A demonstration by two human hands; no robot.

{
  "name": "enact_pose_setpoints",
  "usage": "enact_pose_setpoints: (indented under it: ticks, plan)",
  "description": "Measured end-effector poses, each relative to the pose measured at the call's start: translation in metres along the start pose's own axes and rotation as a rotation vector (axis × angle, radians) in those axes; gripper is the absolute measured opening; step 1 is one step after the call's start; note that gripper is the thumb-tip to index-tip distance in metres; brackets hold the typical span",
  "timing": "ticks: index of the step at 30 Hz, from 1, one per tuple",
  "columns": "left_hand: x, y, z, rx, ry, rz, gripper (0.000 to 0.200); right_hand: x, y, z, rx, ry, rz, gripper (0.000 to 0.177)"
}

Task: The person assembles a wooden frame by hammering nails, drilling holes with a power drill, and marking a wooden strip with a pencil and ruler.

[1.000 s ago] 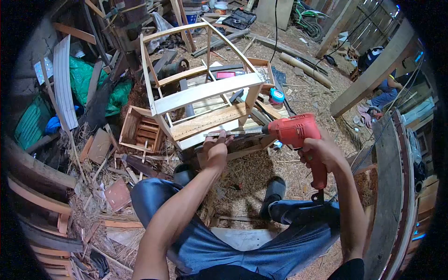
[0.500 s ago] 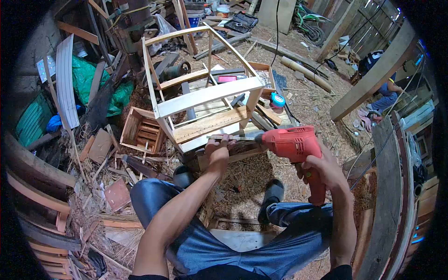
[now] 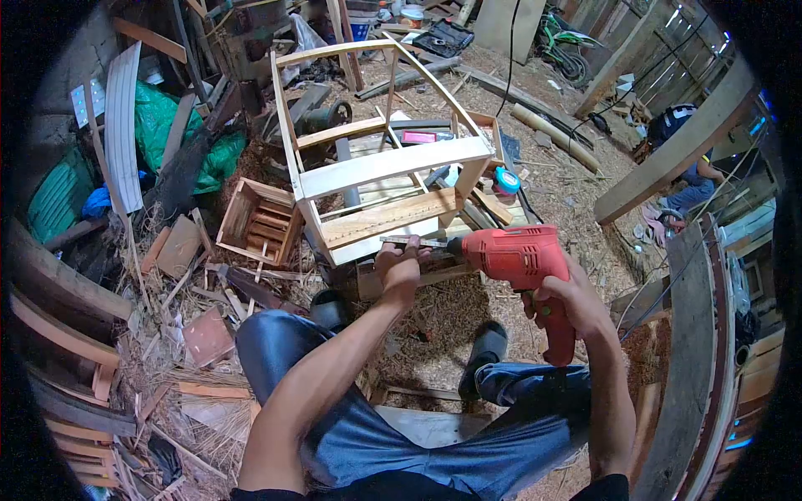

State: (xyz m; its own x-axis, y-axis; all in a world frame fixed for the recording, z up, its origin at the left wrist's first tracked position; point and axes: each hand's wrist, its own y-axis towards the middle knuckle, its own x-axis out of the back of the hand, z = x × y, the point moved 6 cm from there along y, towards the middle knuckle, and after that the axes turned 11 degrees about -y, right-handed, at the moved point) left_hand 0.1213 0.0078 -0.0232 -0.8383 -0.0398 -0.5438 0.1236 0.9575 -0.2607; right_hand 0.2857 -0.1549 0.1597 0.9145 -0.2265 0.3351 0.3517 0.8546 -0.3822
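My right hand (image 3: 573, 299) is wrapped round the handle of a red power drill (image 3: 520, 255), its chuck pointing left. A thin, pale wooden stick (image 3: 391, 240) runs out from the chuck. My left hand (image 3: 399, 265) is closed on that stick, fingers pinched round it a short way from the chuck. Just beyond the hands stands a pale wooden frame (image 3: 393, 169) with curved side bars. Its near rail (image 3: 388, 219) carries a row of small holes or marks. Where exactly the stick enters the chuck is too small to make out.
A small slatted wooden crate (image 3: 257, 221) sits left of the frame. Behind it lie a blue tape measure (image 3: 506, 180) and a pink box (image 3: 418, 137). A slanted post (image 3: 668, 163) stands at right, near another person (image 3: 697, 179). Wood scraps and shavings litter the ground.
My left hand and the drill chuck have come slightly closer together, with less stick showing between them. The whole view has shifted a little, so the frame appears farther right.
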Motion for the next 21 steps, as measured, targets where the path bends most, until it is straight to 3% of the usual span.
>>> enact_pose_setpoints:
  ticks: [2,13,15,21]
  plan:
    - [-0.003,-0.010,-0.013,0.068,0.201,-0.118,0.018,0.000,0.000,0.001,-0.009,-0.003,0.002,0.051]
    - [0.005,0.004,0.011,0.041,0.019,-0.030,0.019,0.001,0.006,0.000,0.019,-0.019,0.019,0.046]
    - [0.005,0.005,0.011,0.036,0.009,-0.026,0.020,0.002,0.006,-0.003,0.008,-0.004,0.043,0.053]
    - [0.002,0.003,0.007,0.021,-0.011,-0.022,0.020,0.003,0.007,-0.004,0.017,0.008,0.049,0.054]
